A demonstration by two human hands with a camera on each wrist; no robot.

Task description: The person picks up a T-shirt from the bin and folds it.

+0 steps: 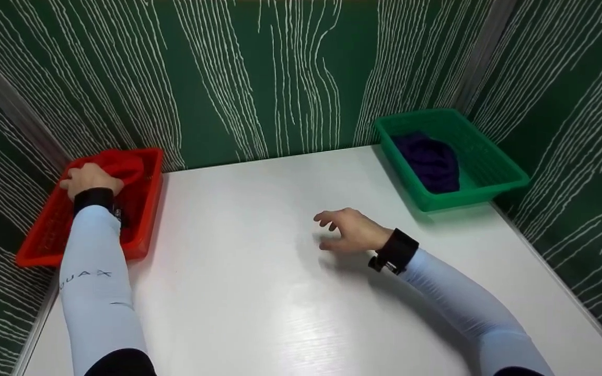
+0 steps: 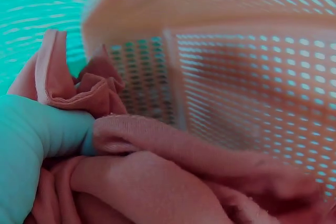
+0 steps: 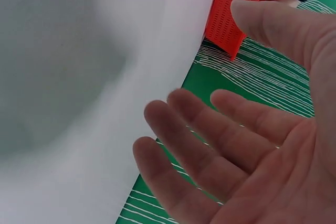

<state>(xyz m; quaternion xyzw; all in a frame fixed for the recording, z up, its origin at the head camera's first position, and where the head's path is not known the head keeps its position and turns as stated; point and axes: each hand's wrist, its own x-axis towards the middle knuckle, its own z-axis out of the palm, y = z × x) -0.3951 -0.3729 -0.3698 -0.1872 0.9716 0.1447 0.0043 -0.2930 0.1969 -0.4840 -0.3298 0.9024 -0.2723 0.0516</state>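
Observation:
My left hand (image 1: 92,180) is inside the red basket (image 1: 150,214) at the left and grips a red cloth (image 1: 126,166). In the left wrist view, the colours look shifted. The cloth (image 2: 152,187) bunches around the fingers and thumb there, with one hemmed fold sticking up beside the hand (image 2: 31,145). Over the white table, right of its middle, hovers my right hand (image 1: 353,230). Its fingers are loosely bent and spread apart from the thumb, and the right wrist view shows nothing in the palm (image 3: 278,187).
A green basket (image 1: 468,199) stands at the back right with a dark purple cloth (image 1: 429,162) lying in it. Green walls (image 1: 290,78) with white wavy lines enclose the white table (image 1: 238,250) at the back and both sides.

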